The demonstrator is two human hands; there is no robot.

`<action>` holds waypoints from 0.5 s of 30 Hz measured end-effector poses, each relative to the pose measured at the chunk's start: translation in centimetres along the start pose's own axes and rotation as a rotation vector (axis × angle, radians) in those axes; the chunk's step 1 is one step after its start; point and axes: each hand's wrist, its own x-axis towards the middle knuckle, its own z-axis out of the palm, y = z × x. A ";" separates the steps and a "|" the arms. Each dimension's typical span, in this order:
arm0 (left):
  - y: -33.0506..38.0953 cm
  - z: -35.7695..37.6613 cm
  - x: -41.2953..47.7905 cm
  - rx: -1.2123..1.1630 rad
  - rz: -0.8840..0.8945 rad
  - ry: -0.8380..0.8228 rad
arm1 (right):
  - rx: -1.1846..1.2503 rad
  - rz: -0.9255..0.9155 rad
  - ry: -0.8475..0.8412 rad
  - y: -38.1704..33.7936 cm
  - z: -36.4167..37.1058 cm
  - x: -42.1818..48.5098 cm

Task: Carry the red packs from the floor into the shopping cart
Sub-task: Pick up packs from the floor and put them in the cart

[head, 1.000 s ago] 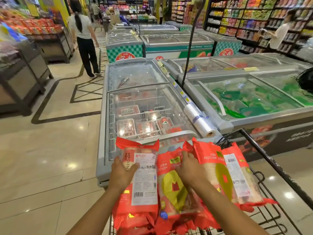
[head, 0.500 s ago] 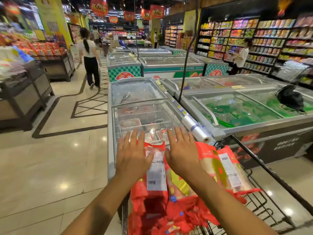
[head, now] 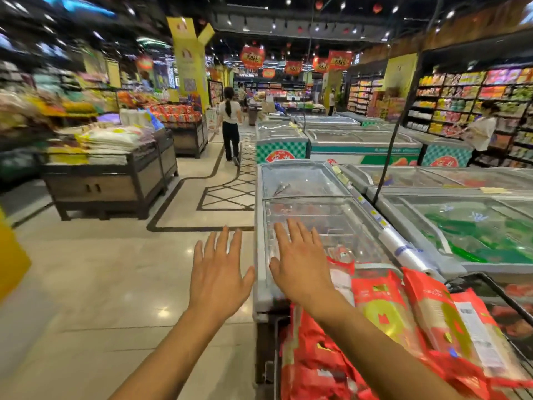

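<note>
A person [head: 230, 125] in a white top walks on the shiny floor [head: 101, 284]. Red signs [head: 252, 56] hang up high, but their yellow writing is too blurry for us to read. Our left hand [head: 219, 278] is flat over the floor, fingers spread wide, holding nothing. Our right hand [head: 300, 269] is flat and spread too, over the corner of the freezer [head: 302, 183], holding nothing. Under our right arm, the red packs [head: 383, 313] lie in a heap in the cart [head: 503, 294]. They are shiny red bags with a big yellow spot. One has a white label [head: 478, 330] with tiny writing we cannot read.
</note>
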 end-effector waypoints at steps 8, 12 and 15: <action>-13.4 -6.3 -7.3 0.126 -0.342 -0.008 | 0.119 -0.306 -0.069 -16.0 1.4 1.8; -19.2 -9.7 -11.7 0.204 -0.511 0.027 | 0.193 -0.478 -0.098 -24.1 1.7 1.6; -22.9 -12.3 -15.1 0.262 -0.625 0.027 | 0.244 -0.608 -0.118 -29.9 1.7 1.0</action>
